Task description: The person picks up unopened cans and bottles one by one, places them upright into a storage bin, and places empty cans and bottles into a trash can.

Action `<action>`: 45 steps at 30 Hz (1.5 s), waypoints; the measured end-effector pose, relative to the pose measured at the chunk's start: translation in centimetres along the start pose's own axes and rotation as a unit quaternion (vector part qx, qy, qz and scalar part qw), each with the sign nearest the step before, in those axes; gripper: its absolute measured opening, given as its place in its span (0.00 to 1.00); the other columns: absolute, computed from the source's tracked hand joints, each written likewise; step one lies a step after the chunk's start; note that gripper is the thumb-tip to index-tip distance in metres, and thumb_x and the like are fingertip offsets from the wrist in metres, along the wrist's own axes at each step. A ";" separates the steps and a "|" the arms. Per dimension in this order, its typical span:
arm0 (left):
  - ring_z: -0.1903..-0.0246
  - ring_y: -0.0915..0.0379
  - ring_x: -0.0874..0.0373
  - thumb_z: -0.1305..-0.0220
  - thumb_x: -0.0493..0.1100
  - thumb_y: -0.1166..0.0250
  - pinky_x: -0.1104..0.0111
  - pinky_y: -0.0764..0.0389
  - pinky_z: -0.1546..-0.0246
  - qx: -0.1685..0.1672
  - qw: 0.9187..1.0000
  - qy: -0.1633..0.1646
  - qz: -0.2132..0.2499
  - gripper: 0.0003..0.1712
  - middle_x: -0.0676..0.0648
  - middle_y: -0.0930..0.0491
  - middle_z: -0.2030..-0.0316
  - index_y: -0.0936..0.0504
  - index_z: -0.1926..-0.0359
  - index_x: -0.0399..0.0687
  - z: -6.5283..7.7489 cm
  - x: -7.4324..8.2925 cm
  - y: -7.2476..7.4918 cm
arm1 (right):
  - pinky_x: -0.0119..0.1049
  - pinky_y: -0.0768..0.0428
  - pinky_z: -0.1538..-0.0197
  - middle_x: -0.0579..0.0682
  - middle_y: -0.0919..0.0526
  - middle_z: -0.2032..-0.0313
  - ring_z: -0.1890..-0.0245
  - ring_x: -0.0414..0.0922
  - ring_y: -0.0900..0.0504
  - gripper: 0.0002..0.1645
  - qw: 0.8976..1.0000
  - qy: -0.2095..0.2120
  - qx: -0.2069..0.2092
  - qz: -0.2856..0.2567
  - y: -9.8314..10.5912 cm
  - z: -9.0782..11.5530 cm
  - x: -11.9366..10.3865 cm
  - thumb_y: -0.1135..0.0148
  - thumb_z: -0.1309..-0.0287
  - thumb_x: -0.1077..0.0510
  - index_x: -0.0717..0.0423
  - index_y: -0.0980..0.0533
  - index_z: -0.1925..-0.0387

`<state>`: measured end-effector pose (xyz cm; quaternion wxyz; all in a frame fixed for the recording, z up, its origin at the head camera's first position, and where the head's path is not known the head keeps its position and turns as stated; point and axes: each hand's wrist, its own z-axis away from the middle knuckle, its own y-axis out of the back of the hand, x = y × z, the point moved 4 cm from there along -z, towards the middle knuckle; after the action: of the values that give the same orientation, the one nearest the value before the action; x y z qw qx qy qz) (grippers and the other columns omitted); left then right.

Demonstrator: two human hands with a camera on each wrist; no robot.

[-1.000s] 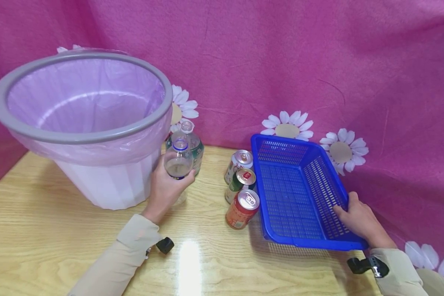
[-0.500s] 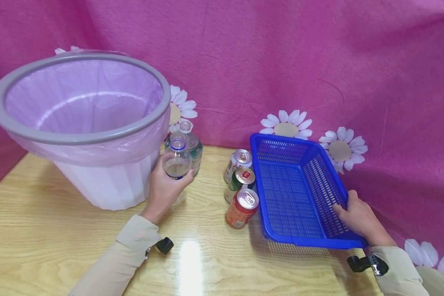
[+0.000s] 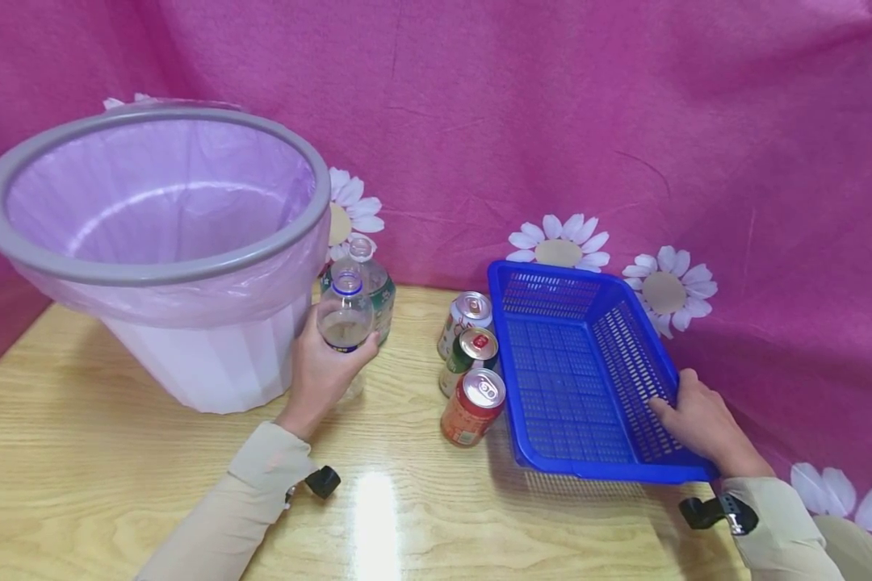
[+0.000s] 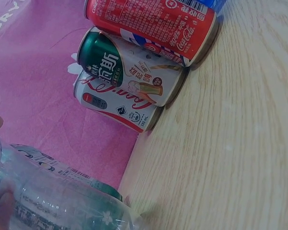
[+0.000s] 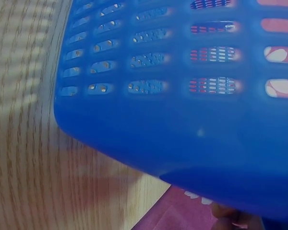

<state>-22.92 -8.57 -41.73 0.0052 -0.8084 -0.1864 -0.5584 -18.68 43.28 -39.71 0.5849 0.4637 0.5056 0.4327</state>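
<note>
In the head view my left hand [image 3: 322, 367] grips a clear plastic bottle [image 3: 345, 319] with a blue ring at its uncapped neck. It stands upright beside the bin. Close behind it is a second uncapped bottle [image 3: 383, 298] with a green label. My right hand [image 3: 705, 424] holds the right rim of an empty blue plastic basket [image 3: 574, 468], thumb over the inner side and the other fingers hidden outside. Along the basket's left side stand three drink cans: a white one [image 3: 450, 332], a green-and-white one [image 3: 456, 371] and a red Coca-Cola can [image 3: 468, 420].
A large white bin [image 3: 225, 367] with a grey rim and a thin purple liner stands at the left. The wooden table [image 3: 421, 516] carries everything. Behind it hangs a pink cloth [image 3: 436, 121] with white flowers.
</note>
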 end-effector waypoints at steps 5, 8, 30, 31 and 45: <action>0.46 0.23 0.48 0.54 0.47 0.24 0.54 0.24 0.40 -0.001 1.000 -0.002 -0.002 0.37 0.43 0.19 0.47 0.29 0.43 0.47 0.0 0.1 -0.1 | 0.54 0.22 0.66 0.69 0.25 0.66 0.68 0.62 0.21 0.31 1.000 -0.004 -0.001 0.011 0.1 0.1 -0.2 0.45 0.37 0.47 0.73 0.40 0.53; 0.46 0.23 0.49 0.54 0.47 0.24 0.54 0.25 0.40 0.000 1.000 -0.005 -0.003 0.37 0.43 0.19 0.47 0.29 0.43 0.46 0.0 0.1 -0.1 | 0.56 0.22 0.65 0.70 0.25 0.65 0.68 0.63 0.21 0.31 1.000 -0.003 0.004 0.015 0.1 0.1 -0.1 0.45 0.37 0.47 0.74 0.39 0.53; 0.50 0.23 0.47 0.56 0.47 0.24 0.54 0.24 0.46 0.007 1.000 -0.005 -0.014 0.35 0.40 0.18 0.51 0.27 0.46 0.47 0.2 0.0 -0.4 | 0.62 0.33 0.56 0.72 0.32 0.65 0.62 0.68 0.31 0.31 0.996 0.043 0.064 0.040 -0.1 0.1 -0.4 0.42 0.40 0.50 0.78 0.37 0.58; 0.50 0.23 0.47 0.56 0.47 0.24 0.54 0.24 0.46 0.007 1.000 -0.007 -0.014 0.35 0.40 0.18 0.51 0.27 0.46 0.47 0.1 0.0 -0.4 | 0.61 0.33 0.56 0.71 0.32 0.65 0.62 0.68 0.31 0.30 0.996 0.043 0.065 0.040 -0.1 0.1 -0.4 0.42 0.40 0.50 0.78 0.37 0.58; 0.52 0.21 0.48 0.55 0.45 0.24 0.56 0.22 0.47 0.008 1.000 -0.009 0.003 0.36 0.41 0.18 0.52 0.28 0.45 0.44 0.1 0.0 -0.4 | 0.62 0.33 0.56 0.73 0.31 0.66 0.62 0.70 0.31 0.30 0.995 0.046 0.077 0.041 0.0 0.2 -0.5 0.41 0.41 0.51 0.79 0.36 0.59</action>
<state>-22.91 -8.17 -41.86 0.0116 -0.8137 -0.1880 -0.5499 -18.51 42.72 -39.60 0.5053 0.5069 0.5449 0.4369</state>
